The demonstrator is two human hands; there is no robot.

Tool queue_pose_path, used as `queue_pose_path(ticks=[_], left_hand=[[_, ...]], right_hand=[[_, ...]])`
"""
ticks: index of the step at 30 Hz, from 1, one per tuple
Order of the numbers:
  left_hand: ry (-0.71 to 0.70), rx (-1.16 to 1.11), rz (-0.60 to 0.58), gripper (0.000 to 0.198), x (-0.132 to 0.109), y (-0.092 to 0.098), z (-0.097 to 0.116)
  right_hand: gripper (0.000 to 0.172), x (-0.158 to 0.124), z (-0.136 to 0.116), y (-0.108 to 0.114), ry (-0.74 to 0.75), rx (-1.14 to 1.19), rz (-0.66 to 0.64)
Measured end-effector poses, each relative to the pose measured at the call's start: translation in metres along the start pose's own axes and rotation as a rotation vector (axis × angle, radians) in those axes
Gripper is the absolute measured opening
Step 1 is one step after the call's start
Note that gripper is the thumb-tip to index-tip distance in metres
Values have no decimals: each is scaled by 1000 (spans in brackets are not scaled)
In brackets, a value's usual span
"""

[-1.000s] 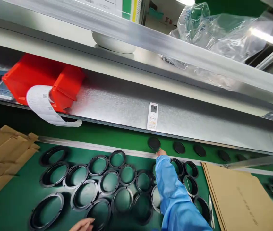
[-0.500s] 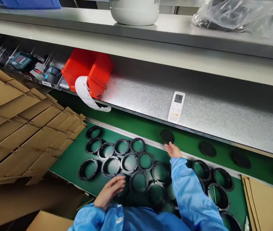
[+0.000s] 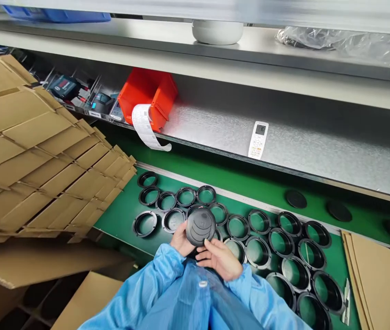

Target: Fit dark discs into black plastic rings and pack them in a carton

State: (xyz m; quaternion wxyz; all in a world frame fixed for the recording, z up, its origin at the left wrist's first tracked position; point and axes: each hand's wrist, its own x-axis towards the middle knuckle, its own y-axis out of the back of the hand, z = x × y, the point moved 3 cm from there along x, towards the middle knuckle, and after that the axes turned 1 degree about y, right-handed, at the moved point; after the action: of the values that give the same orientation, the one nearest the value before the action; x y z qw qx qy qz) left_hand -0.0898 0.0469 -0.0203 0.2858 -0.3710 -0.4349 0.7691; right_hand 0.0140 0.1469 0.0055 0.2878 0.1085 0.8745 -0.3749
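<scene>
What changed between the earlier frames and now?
The right hand came back toward the body from the green strip below the shelf, bringing the leftmost black disc of the row. The left hand, earlier down by the rings, now holds that disc too. The other discs, remote control and red bin stayed put.

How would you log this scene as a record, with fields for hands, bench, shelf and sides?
Left hand: holds a black disc
Right hand: at the black disc's lower edge
Bench: green, with black rings laid out
Green strip beyond: dark discs
Shelf: red bin, white remote, paper strip
Picture left: piled cardboard
Picture right: flat cardboard sheets
</scene>
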Motion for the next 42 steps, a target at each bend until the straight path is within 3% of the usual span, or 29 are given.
queue_pose_path(ticks=[2,5,8,12,20,26,33,42], left_hand=[[7,-57,9,51,-9,-2,4],[58,-161,-16,61,-21,-9,6],[63,-196,-76,59,-32,-16,3],[67,-185,-146,60,-43,-22,-4],[67,-168,-61,56,-48,-34,-16],[71,-100,-53,59,-51,-48,-26],[28,-89,-96,61,-52,-57,-30],[-15,-125,-88,61,-59,-55,-31]], right_hand=[[62,-1,-14,11,135,-269,131],[52,-8,-45,18,605,-714,330],[37,-15,-60,6,873,-1053,283],[34,-16,-61,-8,965,-1244,177],[41,-11,-53,-3,944,-1338,39],[62,-7,-60,10,715,-1063,-36],[65,-14,-65,8,583,-677,-60],[61,-2,-58,10,523,-605,-119]])
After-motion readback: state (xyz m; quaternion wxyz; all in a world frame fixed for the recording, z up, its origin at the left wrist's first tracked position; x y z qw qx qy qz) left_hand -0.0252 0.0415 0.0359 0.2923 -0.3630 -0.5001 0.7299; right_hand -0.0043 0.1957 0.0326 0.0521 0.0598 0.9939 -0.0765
